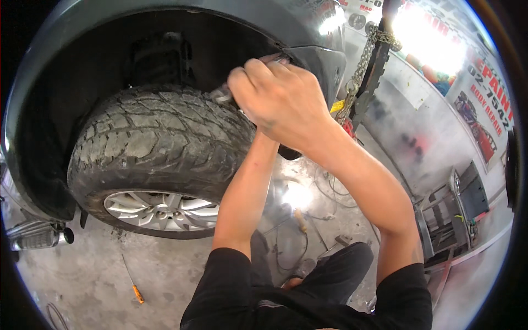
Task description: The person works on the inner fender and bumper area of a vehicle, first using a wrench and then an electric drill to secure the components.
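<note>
My right hand (281, 99) is closed in a fist at the front edge of the dark wheel arch (220, 38), just above the tyre (165, 132). A shiny metal piece (221, 96) pokes out at the left of this fist, like the end of a hand tool; the rest is covered. My left forearm (246, 190) rises beside the tyre and passes behind the right wrist. The left hand is almost wholly hidden there, so its grip cannot be seen. Close by the fist is the grey bumper corner (319, 69).
An orange-handled screwdriver (137, 294) lies on the concrete floor at the lower left. Right of the bumper, a chain (357, 66) hangs by a dark post (374, 71). Cables and tools lie beyond my knees. A metal rack (448, 214) stands at the right wall.
</note>
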`<state>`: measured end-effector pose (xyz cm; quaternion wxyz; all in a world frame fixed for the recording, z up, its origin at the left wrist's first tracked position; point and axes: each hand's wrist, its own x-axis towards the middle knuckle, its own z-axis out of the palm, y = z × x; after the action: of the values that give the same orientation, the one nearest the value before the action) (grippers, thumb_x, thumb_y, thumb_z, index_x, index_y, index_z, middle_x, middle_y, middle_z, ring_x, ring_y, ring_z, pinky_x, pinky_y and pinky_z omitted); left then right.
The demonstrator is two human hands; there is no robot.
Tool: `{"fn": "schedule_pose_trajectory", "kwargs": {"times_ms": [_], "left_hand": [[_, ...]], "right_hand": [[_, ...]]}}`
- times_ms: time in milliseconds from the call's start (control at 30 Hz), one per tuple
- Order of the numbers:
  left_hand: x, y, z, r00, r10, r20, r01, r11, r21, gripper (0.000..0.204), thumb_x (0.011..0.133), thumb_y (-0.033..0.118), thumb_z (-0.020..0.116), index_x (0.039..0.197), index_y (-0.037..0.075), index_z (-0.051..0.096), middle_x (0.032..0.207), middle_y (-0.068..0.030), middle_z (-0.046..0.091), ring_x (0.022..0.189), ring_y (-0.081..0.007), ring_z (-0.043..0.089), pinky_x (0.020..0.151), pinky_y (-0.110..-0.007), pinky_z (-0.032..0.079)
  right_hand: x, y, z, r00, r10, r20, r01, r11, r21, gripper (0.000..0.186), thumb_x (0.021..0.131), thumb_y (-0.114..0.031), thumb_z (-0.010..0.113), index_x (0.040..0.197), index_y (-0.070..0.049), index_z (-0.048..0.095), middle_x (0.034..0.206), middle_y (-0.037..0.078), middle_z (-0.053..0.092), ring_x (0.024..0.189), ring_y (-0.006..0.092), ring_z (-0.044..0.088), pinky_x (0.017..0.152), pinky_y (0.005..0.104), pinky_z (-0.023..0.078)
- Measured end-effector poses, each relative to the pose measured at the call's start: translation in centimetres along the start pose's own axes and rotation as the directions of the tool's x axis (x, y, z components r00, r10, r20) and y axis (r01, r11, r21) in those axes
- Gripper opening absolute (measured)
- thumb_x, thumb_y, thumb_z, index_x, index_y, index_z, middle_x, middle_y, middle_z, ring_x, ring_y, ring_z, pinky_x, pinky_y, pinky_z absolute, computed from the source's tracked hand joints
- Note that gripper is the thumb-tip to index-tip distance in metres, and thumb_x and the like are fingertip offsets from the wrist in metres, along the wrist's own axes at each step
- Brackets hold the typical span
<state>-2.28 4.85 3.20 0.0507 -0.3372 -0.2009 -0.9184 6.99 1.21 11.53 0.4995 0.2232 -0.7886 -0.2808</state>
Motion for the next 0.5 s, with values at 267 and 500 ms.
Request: {"fn": "schedule_pose_trajectory", "kwargs": {"times_ms": [267, 500], "left_hand": [[1.0, -3.6, 0.2, 0.936, 0.345, 0.071, -0.321, 0.753, 0.575, 0.015, 0.104, 0.017, 0.062, 0.114, 0.008, 0.059, 0.095, -0.0100, 0.061, 0.084, -0.0240, 0.062, 0.068, -0.035, 0.053], [1.5, 1.9, 0.9, 0.958, -0.283, 0.042, 0.280, 0.900, -0.335, 0.011, 0.104, 0.013, 0.061, 0.107, 0.002, 0.062, 0.086, -0.0077, 0.063, 0.073, -0.0182, 0.061, 0.062, -0.030, 0.052]], "right_hand": [[6.0, 0.7, 2.1, 0.954, -0.004, 0.301, -0.008, 0.999, 0.040, 0.004, 0.077, -0.010, 0.068, 0.079, -0.006, 0.067, 0.071, 0.011, 0.070, 0.064, 0.0261, 0.073, 0.052, 0.0375, 0.055], [2.4, 0.4, -0.8, 0.971, 0.075, 0.227, -0.091, 0.994, 0.059, 0.011, 0.078, -0.014, 0.069, 0.088, -0.009, 0.072, 0.082, 0.009, 0.073, 0.071, 0.0254, 0.073, 0.058, 0.0346, 0.056]]}}
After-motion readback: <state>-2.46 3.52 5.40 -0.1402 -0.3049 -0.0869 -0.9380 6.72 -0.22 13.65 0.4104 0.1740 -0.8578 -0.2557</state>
